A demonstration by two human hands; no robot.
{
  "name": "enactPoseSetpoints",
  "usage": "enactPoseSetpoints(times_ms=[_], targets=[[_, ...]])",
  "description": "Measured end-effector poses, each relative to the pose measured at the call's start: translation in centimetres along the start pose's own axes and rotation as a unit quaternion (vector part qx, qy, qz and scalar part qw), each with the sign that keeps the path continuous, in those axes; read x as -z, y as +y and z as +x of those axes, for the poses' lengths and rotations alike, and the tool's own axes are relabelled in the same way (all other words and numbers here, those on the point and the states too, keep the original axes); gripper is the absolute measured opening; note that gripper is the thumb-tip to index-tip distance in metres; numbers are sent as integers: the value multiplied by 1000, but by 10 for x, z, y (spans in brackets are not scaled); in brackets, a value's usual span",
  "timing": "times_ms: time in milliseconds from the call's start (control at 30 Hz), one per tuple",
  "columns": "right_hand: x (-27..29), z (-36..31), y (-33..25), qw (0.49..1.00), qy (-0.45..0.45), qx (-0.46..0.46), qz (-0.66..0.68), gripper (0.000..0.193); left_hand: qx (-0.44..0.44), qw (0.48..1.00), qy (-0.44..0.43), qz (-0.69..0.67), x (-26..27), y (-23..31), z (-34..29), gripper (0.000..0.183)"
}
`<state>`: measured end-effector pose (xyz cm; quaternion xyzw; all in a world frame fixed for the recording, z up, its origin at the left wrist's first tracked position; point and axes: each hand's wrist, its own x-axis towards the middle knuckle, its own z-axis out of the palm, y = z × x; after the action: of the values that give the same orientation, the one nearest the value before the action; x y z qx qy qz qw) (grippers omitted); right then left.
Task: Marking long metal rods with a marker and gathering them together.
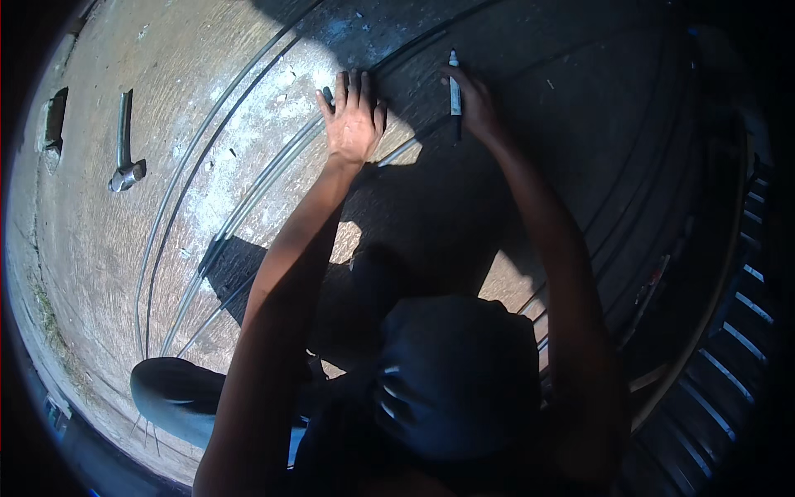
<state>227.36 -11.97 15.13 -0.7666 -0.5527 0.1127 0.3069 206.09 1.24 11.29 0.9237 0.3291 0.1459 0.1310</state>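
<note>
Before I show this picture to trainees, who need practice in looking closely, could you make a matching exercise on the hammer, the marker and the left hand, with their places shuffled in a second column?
Things:
1. hammer
2. marker
3. left hand

Places:
A. palm down over the thin rods
B. lying on the ground, at the picture's left
C. in the grip of the right hand

Right pairs: 1-B, 2-C, 3-A
</note>
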Motion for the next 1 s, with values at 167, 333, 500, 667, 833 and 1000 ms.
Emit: enactPoseSetpoints(times_ms=[167, 333, 500, 667, 833, 1000], targets=[[-9, 49, 47, 982, -79, 117, -125, 50, 16, 998, -16, -66, -10, -4, -4, 60], [-23, 76, 59, 987, -65, 128, -76, 41, 56, 991, -79, -90, 1, -7, 7, 61], [-24, 88, 67, 990, -64, 124, -33, 37, 55, 993, -96, -43, -5, -6, 12, 67], [-17, 83, 68, 989, -99, 111, -3, 35, 84, 985, -145, -30, -12, -4, 6, 64], [-14, 88, 65, 984, -80, 159, 19, 38, 100, 984, -146, -16, 2, 2, 12, 58], [-14, 86, 68, 979, -78, 189, 24, 44, 94, 993, -62, 24, 1, 9, 8, 54]])
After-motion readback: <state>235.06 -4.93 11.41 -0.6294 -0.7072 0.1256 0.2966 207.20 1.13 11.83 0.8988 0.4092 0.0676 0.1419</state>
